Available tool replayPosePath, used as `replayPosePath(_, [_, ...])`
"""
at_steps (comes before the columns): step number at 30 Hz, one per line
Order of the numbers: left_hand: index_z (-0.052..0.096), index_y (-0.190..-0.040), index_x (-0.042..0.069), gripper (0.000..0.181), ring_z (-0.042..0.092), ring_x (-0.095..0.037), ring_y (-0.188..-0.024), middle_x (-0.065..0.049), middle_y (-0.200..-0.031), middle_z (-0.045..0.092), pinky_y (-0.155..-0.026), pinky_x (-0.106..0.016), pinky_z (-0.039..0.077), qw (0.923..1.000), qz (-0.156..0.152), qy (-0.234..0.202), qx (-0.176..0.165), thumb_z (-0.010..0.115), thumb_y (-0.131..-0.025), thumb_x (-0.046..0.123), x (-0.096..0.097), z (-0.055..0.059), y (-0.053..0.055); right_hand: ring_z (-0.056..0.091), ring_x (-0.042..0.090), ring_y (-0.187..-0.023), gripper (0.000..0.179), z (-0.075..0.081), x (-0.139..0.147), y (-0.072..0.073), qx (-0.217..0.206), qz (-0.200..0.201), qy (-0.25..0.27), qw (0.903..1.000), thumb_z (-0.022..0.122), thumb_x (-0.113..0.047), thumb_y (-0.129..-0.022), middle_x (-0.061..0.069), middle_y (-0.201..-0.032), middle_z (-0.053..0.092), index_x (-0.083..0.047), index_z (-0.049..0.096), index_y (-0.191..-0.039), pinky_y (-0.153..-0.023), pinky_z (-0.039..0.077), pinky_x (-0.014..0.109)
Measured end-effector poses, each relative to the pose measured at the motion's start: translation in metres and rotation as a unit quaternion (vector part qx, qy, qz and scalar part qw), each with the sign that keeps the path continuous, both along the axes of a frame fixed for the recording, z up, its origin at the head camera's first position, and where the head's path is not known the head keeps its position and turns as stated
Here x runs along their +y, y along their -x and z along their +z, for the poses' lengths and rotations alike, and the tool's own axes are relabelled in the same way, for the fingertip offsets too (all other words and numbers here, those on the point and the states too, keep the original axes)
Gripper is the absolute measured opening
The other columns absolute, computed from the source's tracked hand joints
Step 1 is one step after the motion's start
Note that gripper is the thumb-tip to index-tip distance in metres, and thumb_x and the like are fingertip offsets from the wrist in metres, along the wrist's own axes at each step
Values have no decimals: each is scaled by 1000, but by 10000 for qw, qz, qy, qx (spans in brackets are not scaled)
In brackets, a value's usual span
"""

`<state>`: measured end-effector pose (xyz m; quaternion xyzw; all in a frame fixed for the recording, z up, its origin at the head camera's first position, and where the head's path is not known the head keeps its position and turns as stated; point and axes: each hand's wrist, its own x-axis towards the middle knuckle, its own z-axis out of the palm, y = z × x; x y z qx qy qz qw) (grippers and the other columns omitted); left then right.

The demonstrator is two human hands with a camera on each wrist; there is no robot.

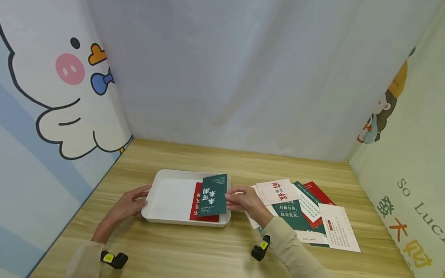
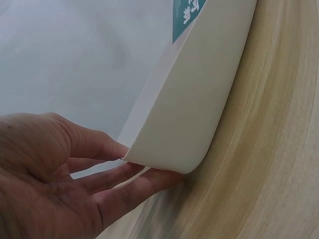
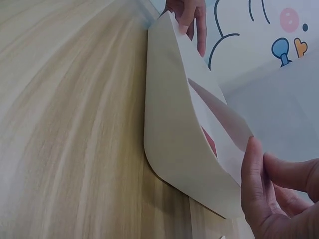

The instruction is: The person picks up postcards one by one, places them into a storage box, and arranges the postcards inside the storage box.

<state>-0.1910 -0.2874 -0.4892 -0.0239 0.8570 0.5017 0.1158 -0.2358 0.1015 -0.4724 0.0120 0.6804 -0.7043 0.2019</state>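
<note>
A white tray [image 1: 167, 197] sits on the wooden table with a red card [image 1: 196, 212] lying inside at its right end. My left hand [image 1: 126, 204] holds the tray's left end; in the left wrist view the thumb is at the rim and the fingers [image 2: 134, 191] lie against the outer wall. My right hand [image 1: 248, 200] pinches a dark green card [image 1: 215, 193] with white Chinese writing by its right edge. That card is over the tray's right end, partly covering the red card. In the right wrist view the green card's pale back [image 3: 224, 112] slants up from the rim.
To the right lies a loose, overlapping spread of cards: a cream one with red writing [image 1: 276, 193], a green one [image 1: 292, 216], a red one [image 1: 318, 193] and a cream one [image 1: 338, 227]. Curtains [image 1: 222, 77] with printed figures at the sides surround the table [image 1: 194, 251].
</note>
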Motion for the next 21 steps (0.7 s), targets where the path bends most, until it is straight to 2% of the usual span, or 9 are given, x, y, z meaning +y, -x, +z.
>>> replayPosePath(8, [28,-161,-6,62,63,-46,-120,-42,-156,36,-72,-36,60,10000,-9,-25,6,50,-104,2,1,0,0,73,14,-67,23,3,-13,3,-167,-50,-355,9992,71,1,-96,8,-80,73,13,67,-114,-69,63,31])
replayPosePath(13, [29,-162,-5,62,57,-51,-129,-41,-156,36,-72,-37,60,10000,0,-12,3,50,-104,3,0,1,0,72,14,-62,18,6,-20,6,-85,-34,-636,9979,73,3,-94,10,-75,74,12,68,-108,-66,63,32])
replayPosePath(17, [29,-162,-5,62,59,-50,-126,-42,-156,36,-71,-36,60,10000,-10,-73,-9,51,-104,3,0,1,0,70,14,-58,14,5,-26,7,44,-20,-822,9966,73,6,-92,11,-72,74,13,69,-103,-64,63,35])
replayPosePath(21, [29,-161,-6,62,63,-46,-119,-42,-156,36,-71,-36,60,9999,-40,-119,21,51,-104,2,-1,0,-1,70,15,-57,15,3,-31,6,183,-63,-1058,9942,73,8,-91,17,-75,75,13,68,-103,-61,63,35])
